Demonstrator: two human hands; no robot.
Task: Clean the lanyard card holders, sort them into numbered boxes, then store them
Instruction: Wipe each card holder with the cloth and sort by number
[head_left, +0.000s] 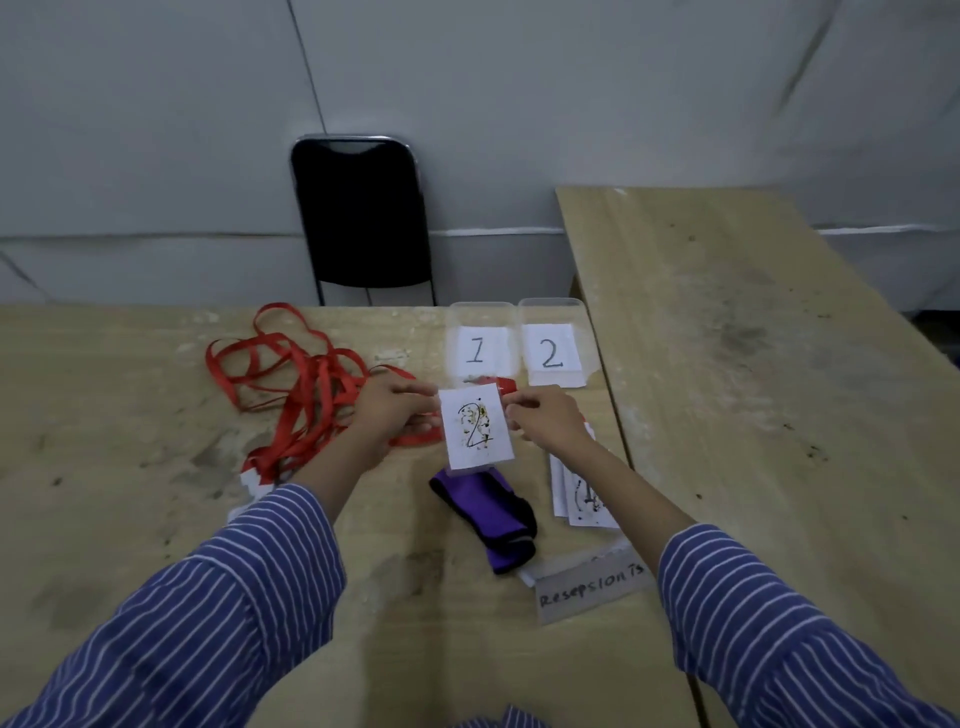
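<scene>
Left hand (387, 415) and right hand (545, 418) pinching the side edges of a card holder (478, 427), raised over the tabletop (130, 493). Long axis running toward and away from the person, the stained "2" upright, top edge toward box 1 (480, 343) and box 2 (551, 343). Nearer than the holder, a purple cloth (493, 519). Left of it, tangled red lanyards (306, 384); right, more holders (584, 493).

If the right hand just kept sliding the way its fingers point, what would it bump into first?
The right hand points leftward, so it would first push against the card holder it already pinches, then probably the left hand beyond it.
</scene>
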